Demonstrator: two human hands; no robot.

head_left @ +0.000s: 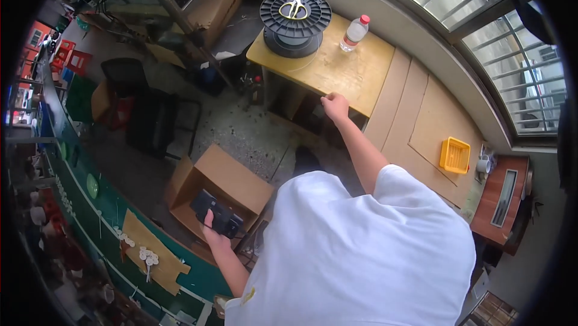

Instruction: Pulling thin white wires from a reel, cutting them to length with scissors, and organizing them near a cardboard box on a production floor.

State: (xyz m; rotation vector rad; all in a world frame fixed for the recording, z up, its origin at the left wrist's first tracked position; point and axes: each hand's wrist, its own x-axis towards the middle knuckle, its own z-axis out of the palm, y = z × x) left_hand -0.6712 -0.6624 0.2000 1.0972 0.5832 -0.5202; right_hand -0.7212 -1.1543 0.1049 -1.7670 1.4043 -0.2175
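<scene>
My left hand (pixel 218 237) is closed around a black boxy device (pixel 218 214), which I hold above an open cardboard box (pixel 232 166). What exactly the device is, I cannot tell. Out to the front right, my right hand (pixel 336 108) has its fingers curled together at the near edge of a yellow wooden table (pixel 355 82). Anything between those fingers is too small or hidden to make out. On that table stands a black spool (pixel 292 40) with scissors (pixel 294 6) lying on top. A clear bottle with a red cap (pixel 354 34) stands beside it.
Flat cardboard (pixel 442 109) covers the surface to the right, with a yellow plastic basket (pixel 455 155) and a white mug (pixel 483 165) on it. A black chair (pixel 150 112) stands to the left. Along the lower left runs a green workbench (pixel 201 278) with white round parts (pixel 148 257).
</scene>
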